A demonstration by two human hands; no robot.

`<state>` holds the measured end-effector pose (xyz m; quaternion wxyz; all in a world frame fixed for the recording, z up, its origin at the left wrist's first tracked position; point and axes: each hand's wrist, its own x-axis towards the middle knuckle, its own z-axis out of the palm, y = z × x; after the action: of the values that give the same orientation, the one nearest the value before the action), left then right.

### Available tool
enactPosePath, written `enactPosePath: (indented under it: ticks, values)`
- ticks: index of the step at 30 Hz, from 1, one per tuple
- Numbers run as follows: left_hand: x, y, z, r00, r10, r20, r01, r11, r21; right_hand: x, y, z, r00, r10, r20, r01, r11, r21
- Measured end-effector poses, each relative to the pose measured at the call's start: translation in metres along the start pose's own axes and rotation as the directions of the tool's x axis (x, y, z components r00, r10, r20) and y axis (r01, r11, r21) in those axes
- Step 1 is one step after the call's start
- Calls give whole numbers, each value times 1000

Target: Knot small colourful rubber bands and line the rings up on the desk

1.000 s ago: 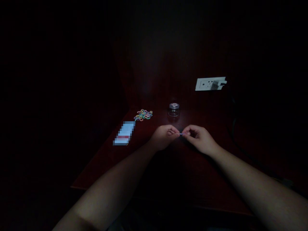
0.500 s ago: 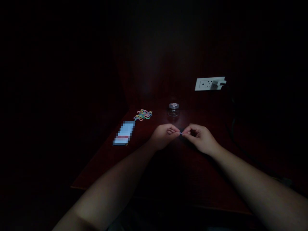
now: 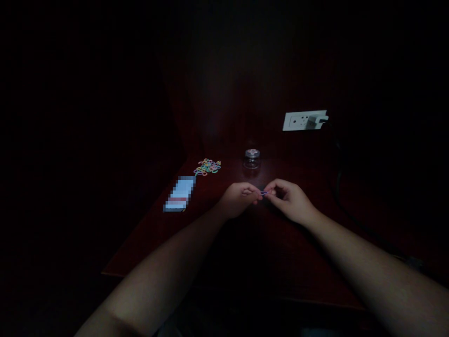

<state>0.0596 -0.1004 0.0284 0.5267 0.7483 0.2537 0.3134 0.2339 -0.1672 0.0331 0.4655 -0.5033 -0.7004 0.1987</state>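
Between my two hands is a small purple-blue hair tie [image 3: 264,193], pinched at both ends so that its two strands show in the gap. My left hand [image 3: 240,199] is closed on its left end with thumb and fingertips. On the other end, my right hand [image 3: 293,199] is closed in a pinch. Both hands are above the dark red table. A pile of colourful hair ties [image 3: 208,167] lies to the left, beyond my left hand. Behind the hands stands a small clear jar [image 3: 251,159] with a lid.
A phone [image 3: 180,194] with a lit, blurred screen lies on the table [image 3: 150,243] at the left. On the back wall is a white socket panel [image 3: 304,120] with a plug in it. Its dark cable [image 3: 338,187] runs down the right side. The surroundings are very dark.
The hair tie now shows as two separate strands, where a single short piece was visible before. Both hands have stayed in nearly the same place. The view has shifted slightly.
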Motion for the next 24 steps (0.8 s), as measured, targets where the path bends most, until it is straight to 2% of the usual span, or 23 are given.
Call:
enactPosePath:
  ticks: [9,15,24]
  values:
    - [2,-6,1,1000,20,-16,-20,999,-26,0,-6,2,999,29,33,-31,998,60]
    - [1,-6,1,1000,20,4,-19,999,-39,0,-6,0,998,43,48,-40,998,-50]
    - [2,-4,2,1000,-2,9,2,998,-68,0,-2,-1,997,61,48,-58,996,-69]
